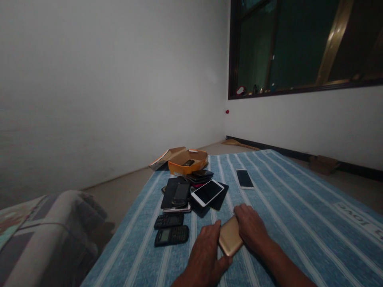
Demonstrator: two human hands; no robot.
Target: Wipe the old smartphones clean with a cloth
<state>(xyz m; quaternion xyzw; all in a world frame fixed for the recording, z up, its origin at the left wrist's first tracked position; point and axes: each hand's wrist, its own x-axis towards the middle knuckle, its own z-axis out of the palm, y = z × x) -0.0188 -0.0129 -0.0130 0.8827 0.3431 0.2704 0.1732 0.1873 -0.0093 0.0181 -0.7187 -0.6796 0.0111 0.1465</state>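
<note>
A gold phone [230, 236], its back facing up, is gripped low over the striped cloth between my two hands. My left hand [206, 253] holds its left edge, thumb at the near corner. Along the right edge, my right hand [250, 225] curls its fingers over the far corner. Beyond them lies a pile of phones and dark flat devices, topped by a white phone [207, 192] with a black screen and a dark phone [181, 193]. Two black keypad phones, a nearer one [171, 236] and a farther one [169, 220], rest left of my left hand.
Another white phone [244, 179] lies apart at the right. An open orange box [179, 168] holding a small dark phone [188, 162] stands at the far end of the blue striped cloth [299, 223]. A fabric-covered seat or bed [56, 231] is at the left.
</note>
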